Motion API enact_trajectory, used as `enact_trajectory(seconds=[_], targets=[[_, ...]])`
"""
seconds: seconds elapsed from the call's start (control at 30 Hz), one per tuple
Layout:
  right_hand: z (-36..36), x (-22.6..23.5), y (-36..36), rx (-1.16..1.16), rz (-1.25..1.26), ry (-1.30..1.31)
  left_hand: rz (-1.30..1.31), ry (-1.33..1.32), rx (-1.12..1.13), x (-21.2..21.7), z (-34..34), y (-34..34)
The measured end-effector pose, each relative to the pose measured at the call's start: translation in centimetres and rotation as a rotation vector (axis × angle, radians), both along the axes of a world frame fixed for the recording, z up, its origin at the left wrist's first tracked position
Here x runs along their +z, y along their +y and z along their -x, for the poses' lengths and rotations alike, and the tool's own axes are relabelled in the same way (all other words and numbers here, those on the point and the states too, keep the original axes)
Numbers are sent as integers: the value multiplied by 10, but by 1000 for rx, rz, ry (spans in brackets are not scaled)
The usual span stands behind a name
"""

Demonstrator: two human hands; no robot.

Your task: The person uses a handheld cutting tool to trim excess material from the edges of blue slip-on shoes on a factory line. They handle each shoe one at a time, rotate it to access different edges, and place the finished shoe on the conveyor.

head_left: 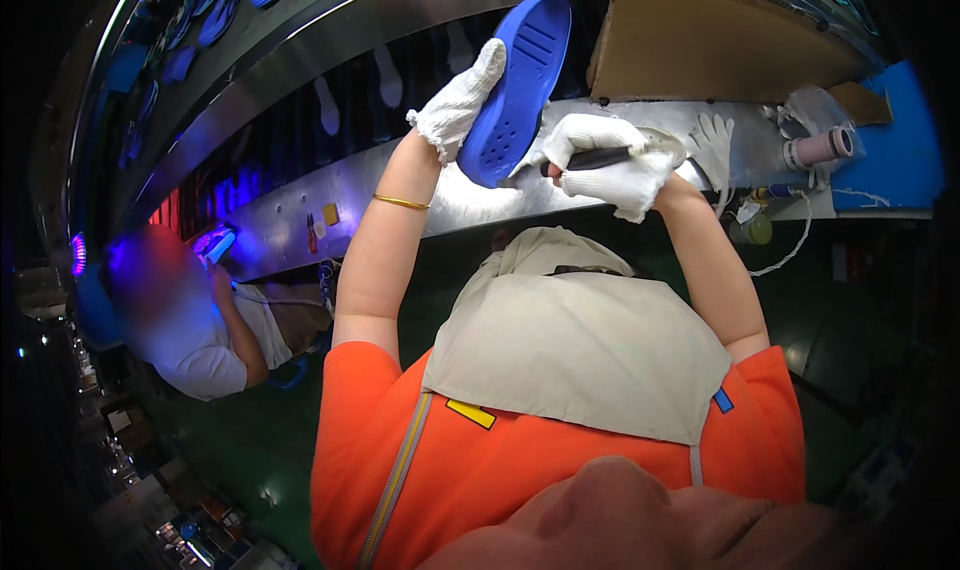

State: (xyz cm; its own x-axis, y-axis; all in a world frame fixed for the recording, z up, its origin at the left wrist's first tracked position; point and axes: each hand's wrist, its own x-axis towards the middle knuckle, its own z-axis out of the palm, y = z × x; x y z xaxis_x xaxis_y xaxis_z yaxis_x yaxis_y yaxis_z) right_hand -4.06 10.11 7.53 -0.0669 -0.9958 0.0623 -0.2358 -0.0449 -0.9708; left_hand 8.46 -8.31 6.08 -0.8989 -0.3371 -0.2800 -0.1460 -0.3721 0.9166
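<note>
My left hand, in a white knit glove, grips a bright blue foam clog or shoe sole by its left edge. The sole is held up on a slant above the bench, its inner face with slots and small holes showing. Close to its lower right edge is my right hand, gloved too and with bare fingertips showing. Its fingers are closed around a dark-handled tool; the working end is too unclear to name. A pale, rounded dish-like thing shows just behind that hand.
A cardboard box stands behind the metal bench. To the right lie a loose white glove, a pinkish cylinder and a blue panel. Blue footwear sits at upper left. Another person works at the left.
</note>
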Motion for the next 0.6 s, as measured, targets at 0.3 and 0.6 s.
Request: enact_trajectory(seconds=[0.3, 0.6], targets=[[5, 2, -9, -6, 182, 192, -52, -15, 37, -5, 1, -9], [10, 14, -10, -54, 118, 126, 5, -1, 103, 1, -5, -5]])
